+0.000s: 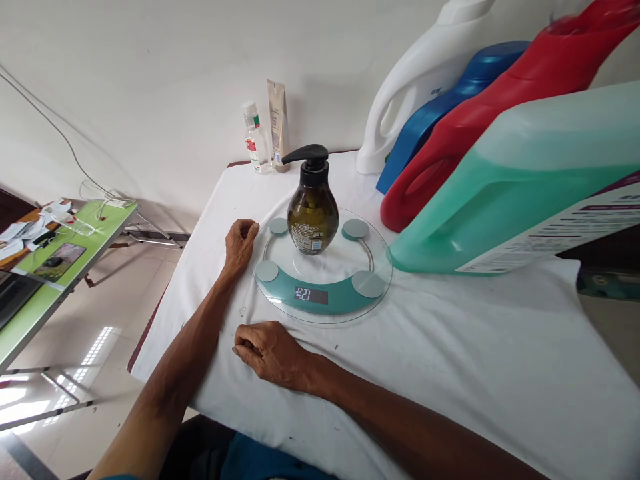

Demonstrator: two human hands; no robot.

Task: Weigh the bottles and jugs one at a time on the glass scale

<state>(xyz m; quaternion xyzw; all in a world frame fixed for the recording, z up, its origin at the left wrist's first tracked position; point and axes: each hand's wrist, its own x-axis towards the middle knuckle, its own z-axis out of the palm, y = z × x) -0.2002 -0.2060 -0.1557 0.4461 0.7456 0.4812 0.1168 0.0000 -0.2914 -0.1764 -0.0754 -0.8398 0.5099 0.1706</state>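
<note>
1. Glass, round and clear, the scale [323,280] is lying on the white-clothed table [450,347], showing a teal band with a small display along its near edge.
2. A dark amber pump bottle [313,210] is standing upright on the scale's middle, its black spout pointing left.
3. The left hand [241,243] is resting on the cloth just beside the scale's left rim, fingers curled loosely inward and grasping nothing.
4. The right hand [270,352] is lying knuckles up on the cloth near the scale's front-left edge, fingers bent under and holding nothing.
5. Both hands are staying clear of the bottle; whether the left one is touching the glass rim I cannot tell.
6. At the table's far edge a small clear bottle [256,140] and a beige tube [279,125] are standing side by side against the wall.
7. On the right, 4 big jugs are sitting in a row: white [425,73], blue [450,100], red [500,100] and a pale green one [525,187] nearest the scale.
8. A green folding table [65,253] is standing well apart on the left.
</note>
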